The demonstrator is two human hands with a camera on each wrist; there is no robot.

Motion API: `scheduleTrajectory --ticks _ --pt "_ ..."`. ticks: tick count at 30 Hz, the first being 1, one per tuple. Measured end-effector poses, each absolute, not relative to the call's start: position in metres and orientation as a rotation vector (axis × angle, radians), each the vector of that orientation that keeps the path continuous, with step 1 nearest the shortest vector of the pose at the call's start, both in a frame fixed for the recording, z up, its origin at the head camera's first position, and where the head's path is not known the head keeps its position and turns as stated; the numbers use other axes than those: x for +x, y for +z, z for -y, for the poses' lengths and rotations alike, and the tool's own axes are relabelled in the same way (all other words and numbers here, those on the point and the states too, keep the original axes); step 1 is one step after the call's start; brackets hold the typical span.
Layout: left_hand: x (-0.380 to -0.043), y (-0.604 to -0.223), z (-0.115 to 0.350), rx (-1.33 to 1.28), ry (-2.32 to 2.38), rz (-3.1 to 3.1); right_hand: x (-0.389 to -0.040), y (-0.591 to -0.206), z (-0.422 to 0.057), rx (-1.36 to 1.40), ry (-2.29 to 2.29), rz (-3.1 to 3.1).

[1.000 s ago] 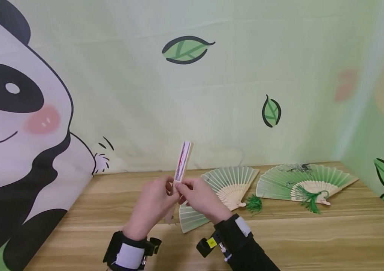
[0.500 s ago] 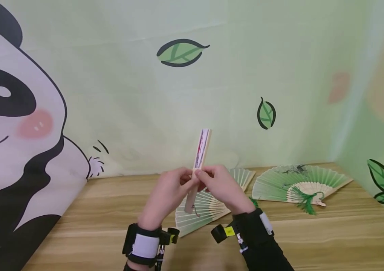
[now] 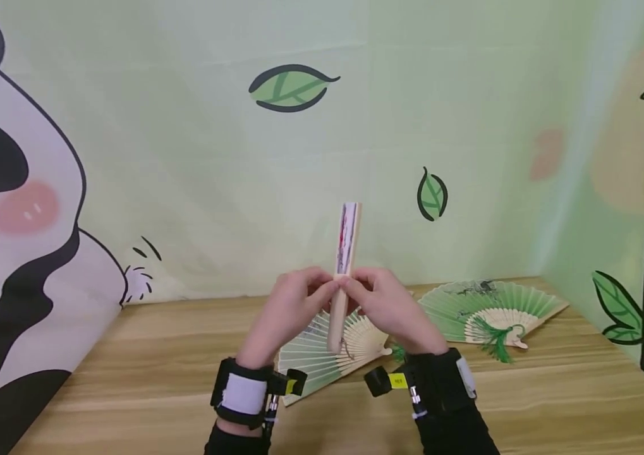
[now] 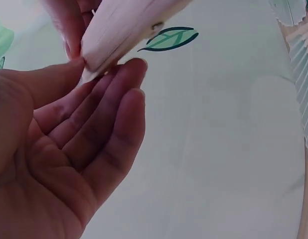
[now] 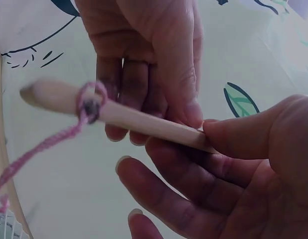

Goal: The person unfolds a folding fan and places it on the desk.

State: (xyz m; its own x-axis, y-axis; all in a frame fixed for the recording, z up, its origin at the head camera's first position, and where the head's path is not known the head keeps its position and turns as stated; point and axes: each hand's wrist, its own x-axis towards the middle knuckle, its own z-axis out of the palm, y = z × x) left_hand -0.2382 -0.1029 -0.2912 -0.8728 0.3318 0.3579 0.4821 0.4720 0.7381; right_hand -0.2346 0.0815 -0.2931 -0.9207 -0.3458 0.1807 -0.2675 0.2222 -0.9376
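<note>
A folded hand fan stands nearly upright between both hands, its white and purple cloth with a red patch showing above the fingers. Its pale wooden handle end points down, and a pink cord is looped through the rivet there. My left hand pinches the fan at mid-length from the left, between thumb and fingers. From the right, my right hand pinches it at the same height, the thumbs close together. In the left wrist view, the wooden sticks lie stacked together.
Behind the hands, an open green fan lies spread on the wooden table. Another open green fan with a green tassel lies to its right. A printed panda and leaf cloth rises behind the table.
Both hands have moved right and slightly up with the folded fan, which now stands more upright. The camera view has turned right. The open fans have stayed on the table.
</note>
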Motion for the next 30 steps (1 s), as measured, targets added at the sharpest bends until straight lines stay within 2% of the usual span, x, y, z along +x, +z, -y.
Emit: scheduleTrajectory --ticks 10,30 --pt "-0.248 -0.297 0.110 -0.737 -1.547 2.543 -0.237 -0.292 -0.078 -0.631 -1.780 -2.472" --pt "-0.243 -0.294 0.107 -0.695 -1.460 2.481 -0.231 -0.286 -0.068 -0.481 -1.804 -2.614"
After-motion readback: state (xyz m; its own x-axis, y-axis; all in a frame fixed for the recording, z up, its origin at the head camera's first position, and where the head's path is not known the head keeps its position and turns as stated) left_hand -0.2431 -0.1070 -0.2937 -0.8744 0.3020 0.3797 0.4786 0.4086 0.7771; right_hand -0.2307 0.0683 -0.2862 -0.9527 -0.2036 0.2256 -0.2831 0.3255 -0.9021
